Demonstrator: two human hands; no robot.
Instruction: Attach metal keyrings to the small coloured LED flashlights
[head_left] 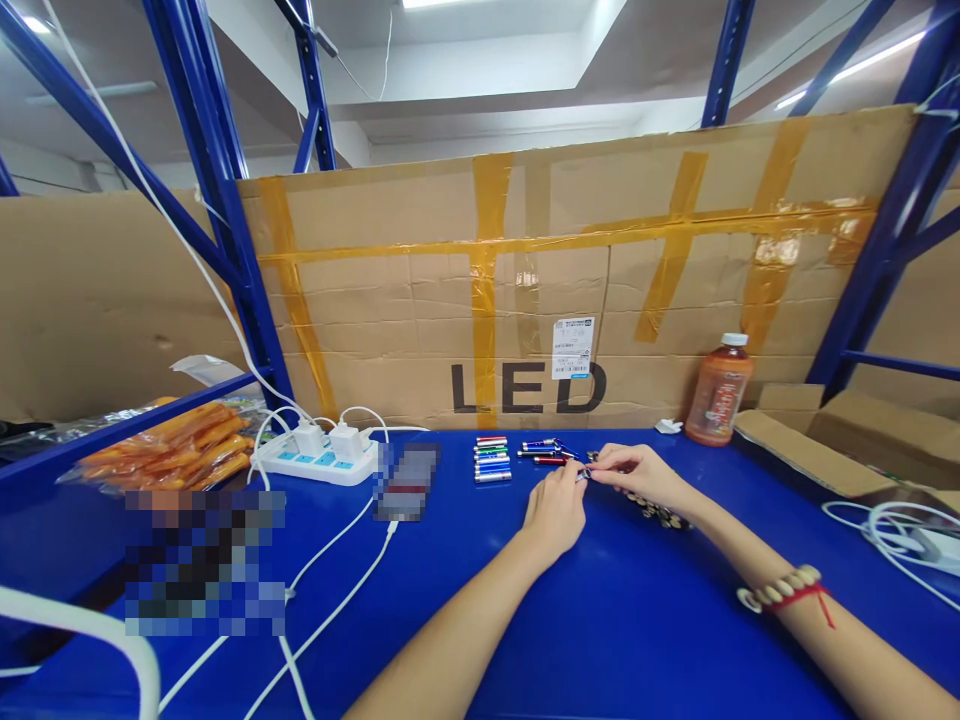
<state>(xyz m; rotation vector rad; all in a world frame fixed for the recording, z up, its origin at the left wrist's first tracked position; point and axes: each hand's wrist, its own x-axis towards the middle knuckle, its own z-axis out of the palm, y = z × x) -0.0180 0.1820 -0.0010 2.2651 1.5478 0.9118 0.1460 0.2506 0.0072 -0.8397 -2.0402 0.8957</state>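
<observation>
My left hand (556, 508) and my right hand (646, 474) meet above the blue table. Their fingertips pinch a small shiny metal piece (583, 475), mostly covered by the fingers, so its kind is unclear. Just left of them lies a neat row of slim coloured metal tubes (492, 462), in red, green, blue and silver. Behind the left fingers, several more tubes (541, 449), blue and red, lie loosely. A pile of small dark and gold parts (661, 513) sits beneath my right wrist, partly hidden by it.
At left are a white power strip (322, 458) with plugs, a blurred phone (407, 482) on a cable, and orange bagged items (169, 445). A bottle (718, 390), a cardboard box (862, 440) and a coiled white cable (900, 530) stand right. Cardboard (420, 320) walls the back.
</observation>
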